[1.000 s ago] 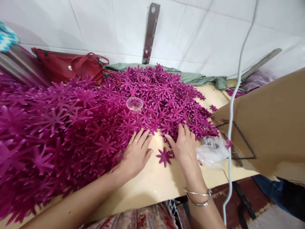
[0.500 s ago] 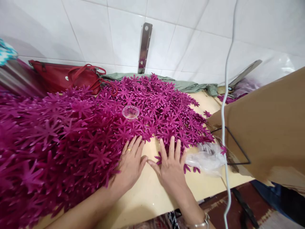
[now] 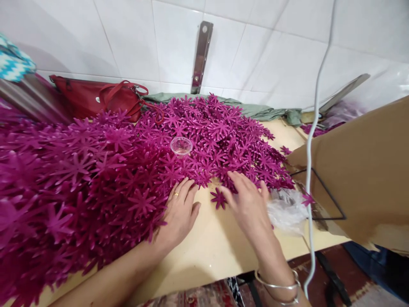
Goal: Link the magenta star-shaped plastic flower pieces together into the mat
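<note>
A big heap of magenta flower-shaped cutouts (image 3: 96, 170) covers the left and middle of a pale table (image 3: 207, 247). My left hand (image 3: 179, 213) lies flat and open on the table at the heap's edge, fingers touching the flowers, a ring on one finger. My right hand (image 3: 249, 204) rests open beside it, fingers spread over the flowers at the heap's near edge. A single loose flower (image 3: 219, 198) lies on the table by my right thumb. A small clear plastic cup (image 3: 181, 146) sits on the heap.
A cardboard box (image 3: 361, 170) stands at the right with a crumpled clear plastic bag (image 3: 287, 209) beside it. A white cable (image 3: 311, 149) hangs down in front. A red handbag (image 3: 99, 100) and green cloth (image 3: 255, 111) lie against the tiled wall.
My right hand has shifted right and forward onto the heap's edge, uncovering one loose flower by its thumb. My left hand has stayed in place. The camera has shifted slightly.
</note>
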{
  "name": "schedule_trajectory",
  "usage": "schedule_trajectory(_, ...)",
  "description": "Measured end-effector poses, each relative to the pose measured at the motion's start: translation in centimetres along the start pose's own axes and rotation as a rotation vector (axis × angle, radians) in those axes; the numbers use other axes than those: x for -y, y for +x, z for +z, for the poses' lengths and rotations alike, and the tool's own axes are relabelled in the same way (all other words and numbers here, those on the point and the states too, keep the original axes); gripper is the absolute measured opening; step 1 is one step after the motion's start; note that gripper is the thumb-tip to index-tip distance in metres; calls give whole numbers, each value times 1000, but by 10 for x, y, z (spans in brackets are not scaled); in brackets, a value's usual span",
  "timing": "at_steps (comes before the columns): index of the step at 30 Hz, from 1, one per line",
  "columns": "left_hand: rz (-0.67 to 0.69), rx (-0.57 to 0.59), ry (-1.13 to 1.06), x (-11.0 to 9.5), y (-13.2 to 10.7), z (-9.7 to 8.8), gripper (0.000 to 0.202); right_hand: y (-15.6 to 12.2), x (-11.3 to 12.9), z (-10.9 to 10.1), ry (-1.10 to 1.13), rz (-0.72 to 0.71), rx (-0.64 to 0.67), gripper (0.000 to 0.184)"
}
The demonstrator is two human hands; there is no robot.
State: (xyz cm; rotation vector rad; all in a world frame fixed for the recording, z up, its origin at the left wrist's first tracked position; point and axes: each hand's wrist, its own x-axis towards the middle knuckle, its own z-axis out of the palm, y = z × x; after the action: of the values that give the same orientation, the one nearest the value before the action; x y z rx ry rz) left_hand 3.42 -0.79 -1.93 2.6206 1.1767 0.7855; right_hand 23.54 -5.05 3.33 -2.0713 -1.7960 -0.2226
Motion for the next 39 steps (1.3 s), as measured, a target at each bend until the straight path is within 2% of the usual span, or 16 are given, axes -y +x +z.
schedule_trajectory(3, -48, -33, -5, -1, 1, -3, 44, 15, -16, -23, 95, 50, -139, 37)
schedule_trajectory(5, -80, -54, -8, 0, 2, -4, 41, 27, -23, -27, 102, 55, -174, 34)
schedule_trajectory(9, -85, -77, -13, 1, 2, -10, 32, 49, -28, -8, 70, 84, -161, 41)
schedule_trajectory(13, -25, -88, 37, -2, 5, -12, 25, 60, -26, 10, 117, 115, -137, 17)
schedule_trajectory(18, 82, -12, 140, -5, 16, 0, 40, 62, -27, 0, 139, 133, -365, 12)
schedule_trajectory(21, 67, -6, 142, 0, 19, 7, 34, 63, -33, -9, 275, 208, -404, 12)
schedule_trajectory(25, 68, -92, 96, 12, 15, 5, 16, 62, -34, -11, 628, 216, -359, 21)
schedule_trajectory(29, 43, -127, 97, 15, 12, -3, 18, 54, -20, -5, 814, 221, -211, 22)
schedule_trajectory(31, 38, -157, 60, 13, 13, -7, 22, 50, -13, -2, 751, 218, -226, 22)
schedule_trajectory(33, 35, -214, -42, 11, 14, -12, 21, 46, -8, 0, 562, 178, -298, 23)
schedule_trajectory(36, -31, -367, -237, 11, 15, -18, 17, 38, 2, 2, 285, 110, -362, 29)
schedule_trajectory(37, -59, -422, -271, 13, 16, -19, 17, 34, 7, 3, 256, 87, -351, 31)
schedule_trajectory(39, -110, -516, -287, 16, 17, -21, 14, 26, 21, 9, 281, 7, -243, 31)
